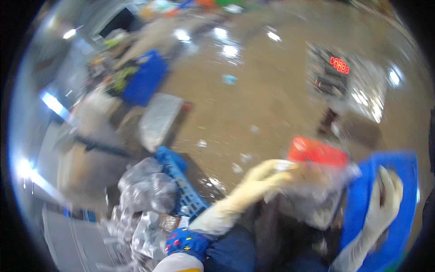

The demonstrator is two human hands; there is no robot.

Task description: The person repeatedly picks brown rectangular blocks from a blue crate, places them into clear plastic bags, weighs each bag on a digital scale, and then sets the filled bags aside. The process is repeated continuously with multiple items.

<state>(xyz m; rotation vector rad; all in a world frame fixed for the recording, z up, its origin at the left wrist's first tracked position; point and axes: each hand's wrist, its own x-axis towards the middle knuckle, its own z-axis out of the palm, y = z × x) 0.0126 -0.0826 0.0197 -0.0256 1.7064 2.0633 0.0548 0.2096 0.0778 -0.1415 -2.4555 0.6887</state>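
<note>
My left hand (263,178), in a cream rubber glove, has its fingers on the edge of a clear plastic bag (306,193). The bag has a bright red part (316,152) and something brownish inside; blur hides what it is. Over a blue plastic crate (357,204) at the lower right is my right hand (384,195), gloved the same way. Its fingers are curled, and something dark shows between them and the thumb, too blurred to name.
A digital scale with a red-lit display (339,65) stands on the wet brown table (238,112). To the left are a blue perforated basket (183,183), crumpled clear plastic bags (149,190), a grey metal tray (159,117) and another blue crate (146,78).
</note>
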